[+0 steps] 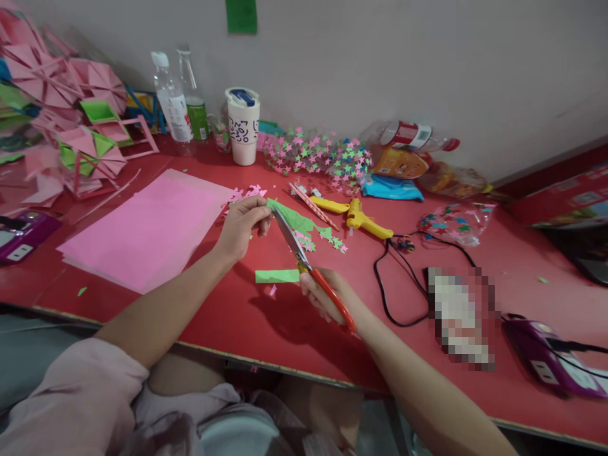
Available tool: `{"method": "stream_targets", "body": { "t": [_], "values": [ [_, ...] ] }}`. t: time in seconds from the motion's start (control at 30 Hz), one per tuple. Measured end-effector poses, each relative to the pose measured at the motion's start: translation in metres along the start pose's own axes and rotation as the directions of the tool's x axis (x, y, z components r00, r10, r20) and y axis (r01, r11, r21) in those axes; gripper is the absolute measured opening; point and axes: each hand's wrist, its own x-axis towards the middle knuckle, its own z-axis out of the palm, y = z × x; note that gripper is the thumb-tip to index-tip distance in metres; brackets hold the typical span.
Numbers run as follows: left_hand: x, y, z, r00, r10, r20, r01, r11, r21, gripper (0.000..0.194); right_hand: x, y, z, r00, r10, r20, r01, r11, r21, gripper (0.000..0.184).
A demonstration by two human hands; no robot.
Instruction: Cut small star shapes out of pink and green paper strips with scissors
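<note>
My right hand point(323, 294) is wrapped round the handles of a pair of orange-handled scissors point(291, 239), whose blades point up and left and look nearly closed. At their tip, my left hand point(243, 223) pinches the corner of a piece of green paper point(298, 220); how much of it is lifted off the table is hard to tell. Small pink and green paper stars point(338, 244) lie just behind the blades. Beneath the scissors, a green paper strip point(275, 277) rests on the red table point(228, 316). More pink stars point(254, 190) lie beyond my left hand.
Pink paper sheets point(152, 228) lie at left, before a pile of pink paper constructions point(90, 114). Behind stand two bottles point(173, 107), a cup point(244, 130) and a star-covered bottle point(313, 153). A yellow glue gun point(368, 221), its black cord point(380, 285) and a purple-and-white device point(546, 354) occupy the right.
</note>
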Motion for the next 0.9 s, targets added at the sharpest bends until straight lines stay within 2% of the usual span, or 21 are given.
{"method": "stream_targets", "body": {
  "t": [0.47, 0.9],
  "values": [
    [0.0007, 0.0002, -0.0011, 1.0, -0.003, -0.001, 0.003, 1.0, 0.016, 0.015, -0.002, -0.0042, -0.0003, 1.0, 0.011, -0.007, -0.011, 0.999, -0.03, 0.042],
    [0.0006, -0.001, -0.0027, 1.0, 0.008, 0.001, -0.008, 1.0, 0.023, 0.016, -0.0007, -0.0044, -0.0001, 0.999, 0.047, -0.006, -0.047, 0.999, 0.024, 0.04]
  ]
}}
